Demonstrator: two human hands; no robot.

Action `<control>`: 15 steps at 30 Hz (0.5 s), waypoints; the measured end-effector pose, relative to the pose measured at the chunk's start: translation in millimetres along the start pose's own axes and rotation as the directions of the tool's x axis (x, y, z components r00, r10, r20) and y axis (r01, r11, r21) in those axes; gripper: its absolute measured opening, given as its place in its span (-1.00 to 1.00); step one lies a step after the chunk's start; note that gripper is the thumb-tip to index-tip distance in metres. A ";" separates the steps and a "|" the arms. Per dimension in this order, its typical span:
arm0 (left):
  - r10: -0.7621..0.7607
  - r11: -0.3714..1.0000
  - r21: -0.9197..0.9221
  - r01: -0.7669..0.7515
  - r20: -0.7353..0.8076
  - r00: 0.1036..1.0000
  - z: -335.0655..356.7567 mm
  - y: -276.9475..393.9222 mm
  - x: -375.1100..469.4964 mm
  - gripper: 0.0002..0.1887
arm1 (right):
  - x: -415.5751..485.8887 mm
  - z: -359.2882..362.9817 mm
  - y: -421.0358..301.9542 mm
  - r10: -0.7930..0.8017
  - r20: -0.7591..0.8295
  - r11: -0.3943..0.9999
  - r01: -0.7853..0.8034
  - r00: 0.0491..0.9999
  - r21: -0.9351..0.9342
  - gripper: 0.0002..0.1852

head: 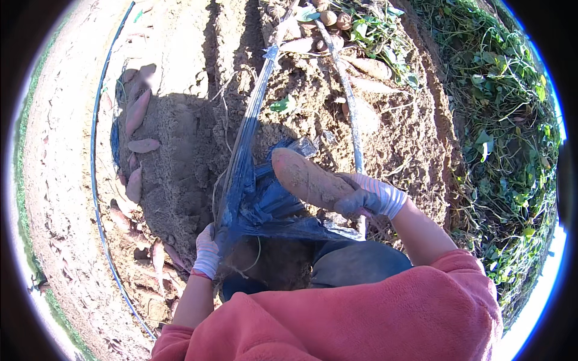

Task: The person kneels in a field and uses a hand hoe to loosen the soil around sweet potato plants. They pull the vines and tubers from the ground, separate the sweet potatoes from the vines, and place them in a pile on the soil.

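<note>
My right hand [368,196], in a striped glove with a grey palm, grips a large soil-coated sweet potato [307,178] by its near end. The root tilts up to the left above the ground. My left hand [207,252], gloved alike, is closed on a bunched edge of dark plastic mulch film [244,149]. That film runs stretched from the hand up towards the top of the view, and a crumpled part of it lies in front of my knees. A thin pale strip [345,85] passes behind my right hand.
Sweet potatoes [137,113] lie in a row on the left, beside a thin dark hose [95,131]. More sweet potatoes [368,67] rest on loose soil at the top. Green vines [492,113] cover the right side.
</note>
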State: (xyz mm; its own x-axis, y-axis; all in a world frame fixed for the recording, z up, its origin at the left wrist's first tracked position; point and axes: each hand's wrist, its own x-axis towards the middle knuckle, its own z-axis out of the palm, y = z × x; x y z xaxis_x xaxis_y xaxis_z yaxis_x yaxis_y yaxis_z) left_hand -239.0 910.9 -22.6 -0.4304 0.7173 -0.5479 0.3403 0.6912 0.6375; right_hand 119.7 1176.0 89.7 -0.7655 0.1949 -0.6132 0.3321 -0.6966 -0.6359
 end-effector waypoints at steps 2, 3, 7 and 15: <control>0.042 0.967 0.250 -0.042 0.003 0.999 11.4 -34.0 22.7 -0.66 | 43.7 44.7 -45.5 -0.100 0.174 0.948 0.147 0.980 -0.282 -0.14; 0.051 0.952 0.301 -0.047 -0.004 0.999 17.8 -73.3 39.0 -0.64 | 65.3 80.1 -77.1 -0.153 0.280 0.840 0.275 0.948 -0.468 -0.07; 0.080 0.941 0.323 -0.103 0.085 0.993 21.7 -73.0 76.7 -0.60 | 95.7 129.0 -95.5 -0.518 0.454 0.547 0.689 0.725 -0.475 -0.15; -0.073 0.995 0.058 0.076 -0.045 0.996 -13.7 33.4 36.2 -0.48 | 69.0 -152.0 -50.5 -0.662 -0.703 0.733 0.031 0.259 -0.679 -0.56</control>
State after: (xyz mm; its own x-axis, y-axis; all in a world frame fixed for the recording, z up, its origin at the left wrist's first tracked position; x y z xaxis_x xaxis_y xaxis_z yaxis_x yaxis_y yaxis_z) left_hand -254.7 958.7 -13.7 -0.4912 0.6601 -0.5684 0.3550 0.7476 0.5614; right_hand 133.9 1329.6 8.4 -0.0308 0.9973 -0.0673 0.5938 -0.0359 -0.8038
